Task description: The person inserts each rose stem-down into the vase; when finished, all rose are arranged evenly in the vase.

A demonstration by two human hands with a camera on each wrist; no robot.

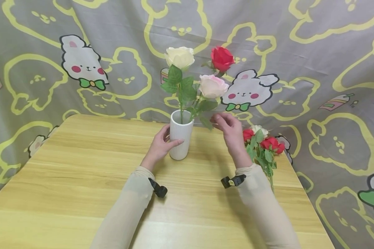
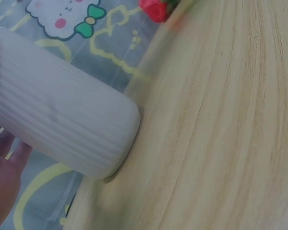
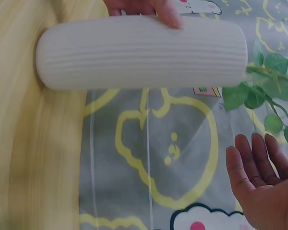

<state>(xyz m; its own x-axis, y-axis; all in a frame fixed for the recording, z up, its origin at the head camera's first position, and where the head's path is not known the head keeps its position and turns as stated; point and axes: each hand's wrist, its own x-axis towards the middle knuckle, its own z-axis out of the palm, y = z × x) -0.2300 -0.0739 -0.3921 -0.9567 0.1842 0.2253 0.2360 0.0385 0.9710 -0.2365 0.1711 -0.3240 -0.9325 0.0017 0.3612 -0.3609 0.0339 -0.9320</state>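
A white ribbed vase (image 1: pixel 180 141) stands upright on the wooden table. My left hand (image 1: pixel 160 145) grips its left side, thumb across the front and fingers behind. Rising from the vase are a cream rose (image 1: pixel 179 57), a pale pink rose (image 1: pixel 213 86) leaning right, and a red rose (image 1: pixel 222 58) behind the pink one; the red rose's lower stem is hidden. Just right of the vase, my right hand (image 1: pixel 230 129) is beside the lower green leaves (image 1: pixel 206 121). In the right wrist view its relaxed fingers (image 3: pixel 249 160) hold nothing, below the leaves (image 3: pixel 266 88).
More red and white roses (image 1: pixel 272 145) lie at the table's right side, partly behind my right forearm. A grey curtain (image 1: pixel 124 20) with yellow outlines and cartoon rabbits hangs right behind the table (image 1: pixel 81 166). Each wrist wears a small black camera (image 1: pixel 159 189).
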